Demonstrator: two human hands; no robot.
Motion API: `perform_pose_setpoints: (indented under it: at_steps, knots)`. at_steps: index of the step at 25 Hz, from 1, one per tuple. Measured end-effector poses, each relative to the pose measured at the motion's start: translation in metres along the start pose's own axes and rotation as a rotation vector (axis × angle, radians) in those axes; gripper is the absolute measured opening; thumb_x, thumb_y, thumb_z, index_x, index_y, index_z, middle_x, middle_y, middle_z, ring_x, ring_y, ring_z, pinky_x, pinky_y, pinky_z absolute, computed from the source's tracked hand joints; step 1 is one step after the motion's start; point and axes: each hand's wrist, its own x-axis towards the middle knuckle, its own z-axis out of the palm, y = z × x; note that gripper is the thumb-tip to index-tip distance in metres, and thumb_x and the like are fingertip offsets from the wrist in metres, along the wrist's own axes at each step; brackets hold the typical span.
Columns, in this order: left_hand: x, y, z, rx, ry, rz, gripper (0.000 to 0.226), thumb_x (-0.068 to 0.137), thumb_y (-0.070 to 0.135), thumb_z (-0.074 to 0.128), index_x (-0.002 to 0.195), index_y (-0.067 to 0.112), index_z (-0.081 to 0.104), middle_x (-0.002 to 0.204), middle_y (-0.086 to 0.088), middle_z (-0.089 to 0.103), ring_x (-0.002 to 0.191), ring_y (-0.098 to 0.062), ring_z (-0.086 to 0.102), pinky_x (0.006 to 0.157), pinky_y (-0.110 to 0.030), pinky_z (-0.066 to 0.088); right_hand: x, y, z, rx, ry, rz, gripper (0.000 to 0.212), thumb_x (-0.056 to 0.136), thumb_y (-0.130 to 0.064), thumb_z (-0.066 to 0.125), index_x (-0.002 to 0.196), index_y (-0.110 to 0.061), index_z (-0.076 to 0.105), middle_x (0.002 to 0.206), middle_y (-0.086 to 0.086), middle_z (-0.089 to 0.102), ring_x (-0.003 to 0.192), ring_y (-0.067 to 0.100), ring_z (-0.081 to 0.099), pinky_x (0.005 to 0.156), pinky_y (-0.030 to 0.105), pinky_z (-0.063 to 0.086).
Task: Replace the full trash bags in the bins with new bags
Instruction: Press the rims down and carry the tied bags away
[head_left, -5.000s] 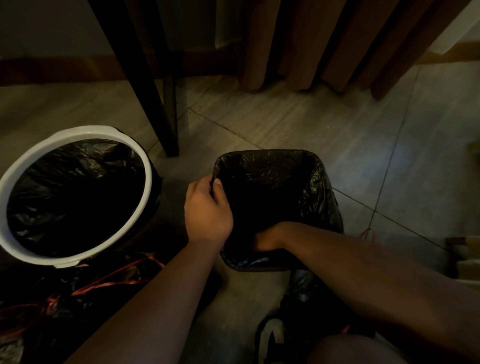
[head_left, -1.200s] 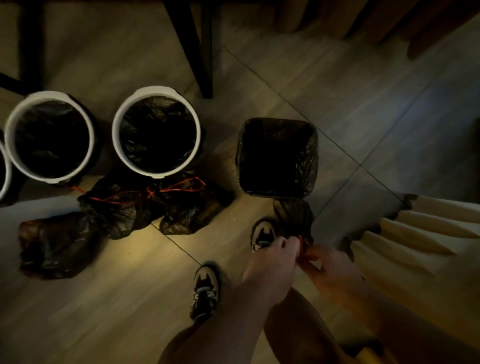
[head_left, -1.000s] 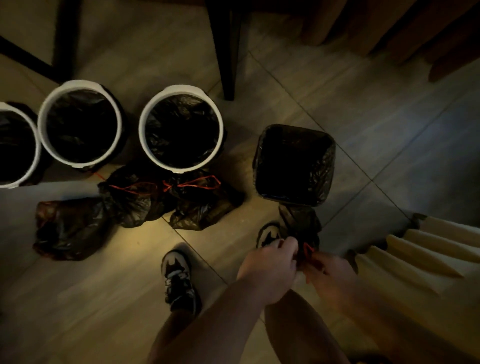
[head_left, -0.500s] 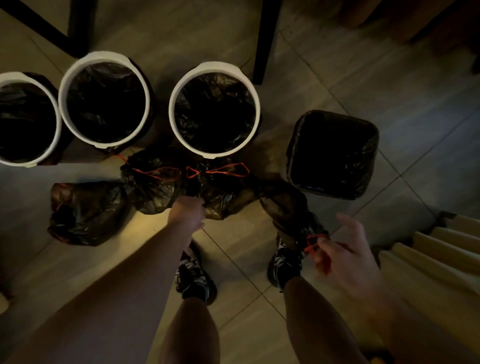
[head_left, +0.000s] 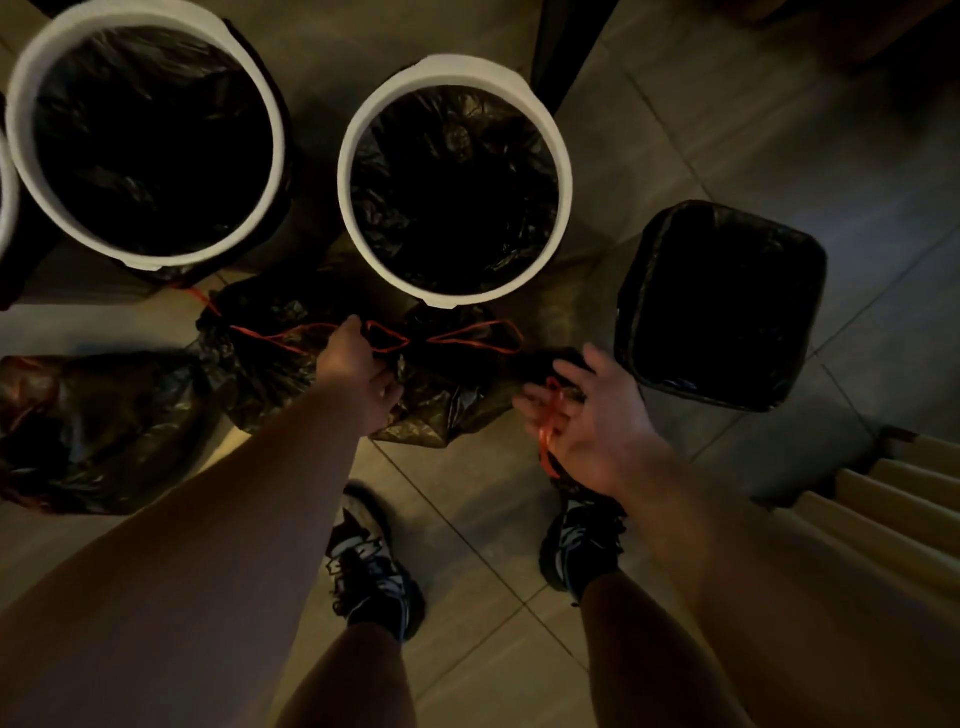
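Left hand (head_left: 358, 374) seemingly grips the red drawstring (head_left: 384, 335) of a tied black plastic bag (head_left: 441, 384); right hand (head_left: 587, 426), fingers (head_left: 527, 402) spread, carries another red loop (head_left: 545, 441).

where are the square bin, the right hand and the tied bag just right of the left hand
square bin (head_left: 629, 301): head view, left rim
right hand (head_left: 597, 426): head view, palm
tied bag (head_left: 447, 387): head view, crumpled side below the red loops
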Motion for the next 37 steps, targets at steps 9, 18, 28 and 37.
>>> perform_pose_setpoints:
  at_steps: [9,18,28,37]
  knots:
    - [0.024,0.006,-0.004,-0.183,-0.07,-0.036,0.034,0.096,0.055,0.06,0.116,0.031,0.071,0.118,-0.003,0.076,0.117,-0.024,0.064,0.102,-0.044,0.046,0.076,-0.005,0.047,0.222,0.072,-0.031,0.056,0.096,-0.055,0.065,0.143,-0.025,0.054,0.119,0.017,0.069,0.106,0.034,0.074,0.102,0.044,0.056]
    - [0.003,-0.002,0.013,-0.236,-0.021,0.201,0.027,0.089,0.008,0.076,0.115,0.01,0.067,0.092,0.002,0.082,0.09,-0.01,0.079,0.079,-0.026,0.057,0.069,-0.003,0.047,0.236,0.037,-0.091,0.011,0.099,-0.007,0.059,0.101,-0.009,0.07,0.076,0.0,0.075,0.08,0.018,0.08,0.063,0.025,0.056]
    - [-0.079,-0.029,0.026,0.292,-0.321,0.646,0.016,0.095,0.026,0.067,0.1,0.015,0.077,0.09,0.002,0.079,0.096,-0.021,0.076,0.099,-0.05,0.058,-0.008,0.02,0.025,-0.058,-0.146,-0.402,0.055,0.091,-0.006,0.06,0.134,-0.041,0.06,0.084,0.009,0.075,0.084,0.026,0.076,0.079,0.045,0.055]
    - [-0.161,-0.05,0.038,0.53,-0.485,0.347,0.099,0.082,0.095,0.02,0.117,0.024,0.08,0.11,-0.001,0.08,0.103,-0.013,0.075,0.084,-0.029,0.058,-0.056,0.028,0.014,-0.171,-0.189,-0.408,0.072,0.083,-0.021,0.075,0.147,-0.034,0.045,0.125,0.013,0.075,0.111,0.03,0.076,0.091,0.046,0.061]
